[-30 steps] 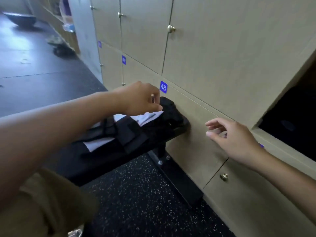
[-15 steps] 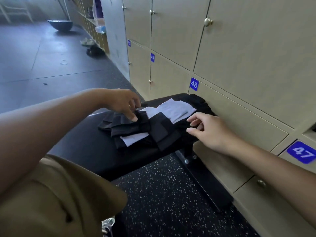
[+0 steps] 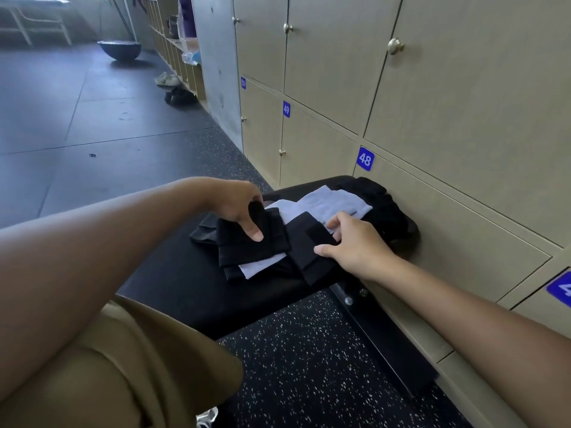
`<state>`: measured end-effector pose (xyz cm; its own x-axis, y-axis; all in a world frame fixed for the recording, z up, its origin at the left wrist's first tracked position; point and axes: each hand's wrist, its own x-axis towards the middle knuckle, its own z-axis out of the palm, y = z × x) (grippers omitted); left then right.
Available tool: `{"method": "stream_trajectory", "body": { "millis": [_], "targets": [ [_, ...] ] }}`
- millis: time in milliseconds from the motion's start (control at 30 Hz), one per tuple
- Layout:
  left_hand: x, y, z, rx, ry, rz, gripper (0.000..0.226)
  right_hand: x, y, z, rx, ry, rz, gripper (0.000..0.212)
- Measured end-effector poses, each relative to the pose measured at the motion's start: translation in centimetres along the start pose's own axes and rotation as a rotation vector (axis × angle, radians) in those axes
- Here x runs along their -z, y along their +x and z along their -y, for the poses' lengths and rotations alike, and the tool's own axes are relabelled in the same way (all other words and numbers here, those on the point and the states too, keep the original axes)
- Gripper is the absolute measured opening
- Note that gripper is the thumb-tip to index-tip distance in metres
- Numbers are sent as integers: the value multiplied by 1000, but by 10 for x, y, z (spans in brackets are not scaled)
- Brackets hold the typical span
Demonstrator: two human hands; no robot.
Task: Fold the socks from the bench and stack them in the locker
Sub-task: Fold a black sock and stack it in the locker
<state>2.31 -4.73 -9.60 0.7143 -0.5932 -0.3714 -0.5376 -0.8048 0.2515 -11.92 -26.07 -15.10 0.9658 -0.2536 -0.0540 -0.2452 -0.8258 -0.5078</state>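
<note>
A heap of black socks [image 3: 247,245] and white socks [image 3: 327,202] lies on the end of a black padded bench [image 3: 185,288] beside the lockers. My left hand [image 3: 238,208] pinches the top black sock at the left of the heap, thumb over it. My right hand [image 3: 352,242] grips another black sock [image 3: 318,239] in the middle of the heap. More dark cloth [image 3: 380,205] is bunched at the bench's far end against locker 48 [image 3: 365,159]. The open locker is out of view.
Beige locker doors [image 3: 432,103] with round knobs run along the right. The bench's black foot [image 3: 389,344] crosses the speckled floor. My knee in tan cloth [image 3: 117,366] fills the lower left. Shoes [image 3: 173,88] and a blue half-ball [image 3: 119,49] lie far back.
The camera swung left, away from the open locker. My right hand came down from mid-air onto the heap and took a black sock. My left hand shifted to the left black sock.
</note>
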Motion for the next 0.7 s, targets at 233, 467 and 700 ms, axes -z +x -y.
{"method": "stream_trajectory", "body": {
  "millis": [233, 467, 700],
  "targets": [
    [0, 0, 5, 15, -50, 51, 53, -3, 5, 0, 3, 75, -14, 30],
    [0, -6, -1, 49, 15, 7, 72, 6, 3, -6, -5, 266, -7, 22],
    [5, -12, -1, -33, -10, -40, 43, 30, -10, -18, 15, 455, -25, 3]
  ]
}}
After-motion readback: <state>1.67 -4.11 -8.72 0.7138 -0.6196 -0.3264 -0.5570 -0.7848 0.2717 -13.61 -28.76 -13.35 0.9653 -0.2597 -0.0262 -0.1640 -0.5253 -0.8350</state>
